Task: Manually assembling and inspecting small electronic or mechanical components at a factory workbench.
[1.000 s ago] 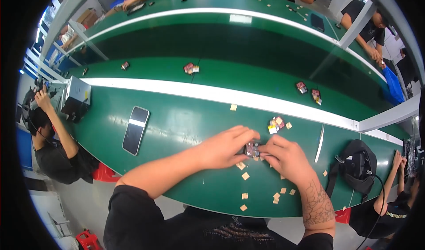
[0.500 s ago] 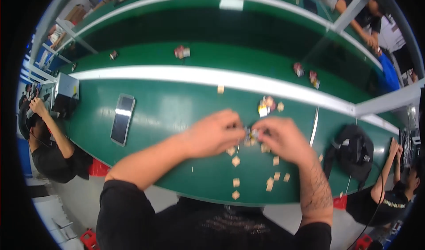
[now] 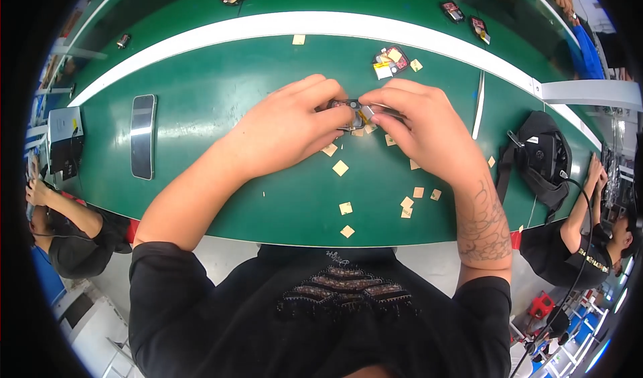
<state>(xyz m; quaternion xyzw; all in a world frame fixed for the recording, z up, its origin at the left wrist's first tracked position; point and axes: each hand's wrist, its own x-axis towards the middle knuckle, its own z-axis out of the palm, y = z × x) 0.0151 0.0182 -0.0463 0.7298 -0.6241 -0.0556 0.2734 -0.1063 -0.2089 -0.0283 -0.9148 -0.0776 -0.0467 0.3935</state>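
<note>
Glossy green bench (image 3: 301, 204) spans the frame, small cream square pieces (image 3: 340, 168) scattered around its lower centre. Just above the frame's centre, the left grip (image 3: 288, 120) is closed around a small, dark, open electronic unit (image 3: 353, 103), while the right grip (image 3: 416, 115) pinches a small silver rectangular block (image 3: 368, 113) at the unit's right side. The step in hand looks like positioning block against unit; the next move seems to need a steady left hold and fine right-fingertip control.
</note>
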